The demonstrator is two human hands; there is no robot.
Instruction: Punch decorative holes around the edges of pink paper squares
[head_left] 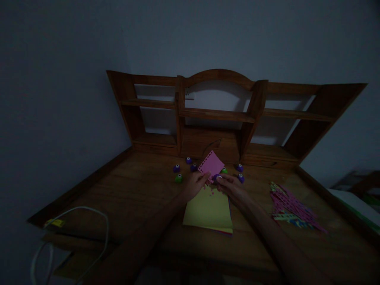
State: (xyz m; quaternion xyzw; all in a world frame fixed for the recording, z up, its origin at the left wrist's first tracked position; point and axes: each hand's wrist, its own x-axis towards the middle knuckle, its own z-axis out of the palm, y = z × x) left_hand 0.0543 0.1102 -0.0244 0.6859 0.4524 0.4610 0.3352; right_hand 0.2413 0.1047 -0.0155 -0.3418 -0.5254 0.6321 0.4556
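A pink sheet of paper (212,163) with a row of punched holes along its left edge is tilted up in my left hand (197,184), pinched near its lower corner. My right hand (233,187) is closed around a small purple craft punch (217,178) at the sheet's lower right edge. Below both hands lies a stack of yellow paper (208,209), other colours showing at its bottom edge. Small pink bits (211,193) are scattered over the top of the stack. How far the sheet sits inside the punch is hidden by my fingers.
Several purple punches (176,168) and a green punch (178,178) stand around the hands on the wooden desk (142,190). A pile of punched paper strips (292,206) lies to the right. A wooden shelf unit (216,114) stands behind; a white cable (105,221) loops at left.
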